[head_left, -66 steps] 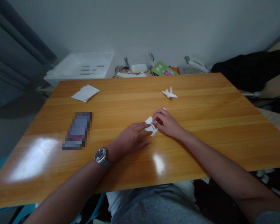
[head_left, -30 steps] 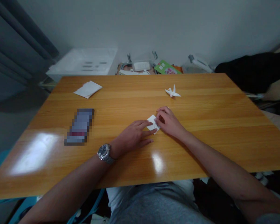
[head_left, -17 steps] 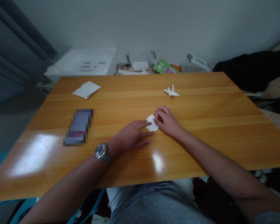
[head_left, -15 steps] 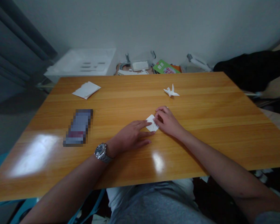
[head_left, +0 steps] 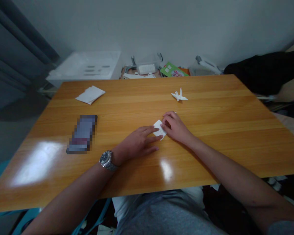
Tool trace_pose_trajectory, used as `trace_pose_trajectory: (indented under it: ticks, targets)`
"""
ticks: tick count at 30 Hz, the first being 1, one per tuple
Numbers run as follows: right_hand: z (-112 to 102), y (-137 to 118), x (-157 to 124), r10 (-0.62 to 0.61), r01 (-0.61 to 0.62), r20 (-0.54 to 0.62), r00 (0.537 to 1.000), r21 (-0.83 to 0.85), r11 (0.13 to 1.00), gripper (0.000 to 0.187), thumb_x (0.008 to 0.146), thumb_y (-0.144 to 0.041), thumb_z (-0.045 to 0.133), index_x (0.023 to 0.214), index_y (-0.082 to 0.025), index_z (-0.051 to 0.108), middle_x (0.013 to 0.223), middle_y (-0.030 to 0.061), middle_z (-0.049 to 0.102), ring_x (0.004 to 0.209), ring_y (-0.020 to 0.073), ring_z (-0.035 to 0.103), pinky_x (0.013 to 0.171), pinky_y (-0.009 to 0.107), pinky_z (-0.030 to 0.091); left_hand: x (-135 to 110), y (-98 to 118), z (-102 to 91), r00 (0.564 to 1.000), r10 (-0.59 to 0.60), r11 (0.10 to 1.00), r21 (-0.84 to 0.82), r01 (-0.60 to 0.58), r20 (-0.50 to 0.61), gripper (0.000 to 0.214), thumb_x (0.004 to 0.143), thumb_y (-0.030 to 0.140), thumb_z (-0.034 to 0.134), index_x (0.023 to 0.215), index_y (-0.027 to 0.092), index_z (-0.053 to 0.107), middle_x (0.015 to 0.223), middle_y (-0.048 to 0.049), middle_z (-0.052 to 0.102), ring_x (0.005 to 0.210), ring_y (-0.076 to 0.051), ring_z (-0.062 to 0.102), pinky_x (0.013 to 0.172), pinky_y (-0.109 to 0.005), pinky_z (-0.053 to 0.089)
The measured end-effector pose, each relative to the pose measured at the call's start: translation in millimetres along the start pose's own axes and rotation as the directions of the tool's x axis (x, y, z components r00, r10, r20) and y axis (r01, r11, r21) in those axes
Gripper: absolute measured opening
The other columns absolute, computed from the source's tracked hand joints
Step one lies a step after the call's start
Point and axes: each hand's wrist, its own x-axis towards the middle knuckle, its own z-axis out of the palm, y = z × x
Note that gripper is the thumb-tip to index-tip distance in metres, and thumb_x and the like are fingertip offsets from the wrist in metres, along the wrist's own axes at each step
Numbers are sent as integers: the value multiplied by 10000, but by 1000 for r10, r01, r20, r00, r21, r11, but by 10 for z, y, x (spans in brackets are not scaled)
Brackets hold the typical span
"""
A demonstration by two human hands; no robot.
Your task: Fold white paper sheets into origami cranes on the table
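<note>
1. Step, as judged: creasing or shaping a small folded white paper piece (head_left: 158, 133), lying mid-worktop, about halfway between near and far edges.
2. Left hand (head_left: 140, 142): fingers spread wide, index and middle tips down on the paper piece, apparently pinning it. Silver metal watch (head_left: 108, 160) on that wrist.
3. Right hand (head_left: 175, 127): fingers curled, thumb and index close together at the paper's right side. Whether paper sits between them, cannot tell.
4. Next move seems to call for steady left fingertips plus a small, precise right-hand press or tuck; the piece looks light, could slip or skew.
5. In the way: mainly the fingers themselves, hiding parts of the paper. Fold detail too small to read.
6. White folded-paper bird (head_left: 179, 96): toward far edge of the brown wooden worktop (head_left: 235, 130), beyond right hand, apart from it.
7. White flat paper sheets (head_left: 90, 95): near far left corner.
8. Dark rectangular pixelated device (head_left: 82, 134), maybe a phone: toward left edge, well apart from both hands.
9. Past far edge: white plastic tray (head_left: 88, 65), green printed booklet (head_left: 172, 70).
</note>
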Motion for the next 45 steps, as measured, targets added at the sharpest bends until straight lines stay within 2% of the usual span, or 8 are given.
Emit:
trace_pose_trajectory:
  ticks: [6,24,30,34,37,41,45]
  targets:
    - [0,0,1,0,0,-2,1000,-4,1000,80,907,-166,627,886,-218,570,1109,106,554,1095,273,560,982,448,479,-9,4,3,1000,3,999,-40,-3,-2,463,1000,452,588,1421,261,603,1553,-142,488,1429,-321,475,1166,-550,427]
    - [7,-17,4,5,-5,-18,1000,5,1000,108,890,-153,626,868,-231,554,1089,100,559,1102,280,560,967,452,478,31,68,-36,1000,4,1000,-7,-4,28,434,1006,447,578,1393,254,621,1534,-122,509,1409,-313,485,1172,-536,420]
    - [20,-11,0,0,0,-23,1000,2,1000,147,896,-138,610,838,-233,514,1084,106,570,1098,281,565,955,446,474,41,49,-67,997,48,999,6,-49,68,456,1019,424,542,1439,250,568,1526,-80,534,1455,-323,422,1204,-529,374]
    - [20,-16,-2,-1,1,-24,1000,-2,1000,165,901,-139,608,827,-237,497,1060,102,570,1085,282,563,951,457,474,28,27,-112,991,97,995,-5,-97,93,421,1021,414,531,1403,251,603,1527,-72,532,1470,-334,401,1209,-525,365]
    - [15,-16,-6,-5,5,-21,1000,1,1000,161,904,-143,602,827,-239,498,1068,104,569,1092,285,560,955,465,473,32,40,-120,993,79,997,-2,-79,92,411,1029,425,509,1381,241,613,1519,-77,539,1458,-335,413,1201,-527,368]
    - [16,-12,-15,-18,18,-24,1000,-4,1000,146,914,-151,596,845,-238,500,1094,112,570,1109,288,559,970,468,471,56,84,-89,998,15,1000,10,-16,66,520,1021,484,511,1473,227,523,1499,-99,555,1405,-340,459,1173,-531,384]
    - [17,-11,-12,-20,19,-24,1000,-7,1000,140,915,-147,591,848,-239,509,1094,112,574,1112,289,560,977,475,472,68,118,-65,999,-11,1000,23,10,54,551,1001,529,534,1488,271,513,1538,-80,514,1372,-346,477,1146,-535,395]
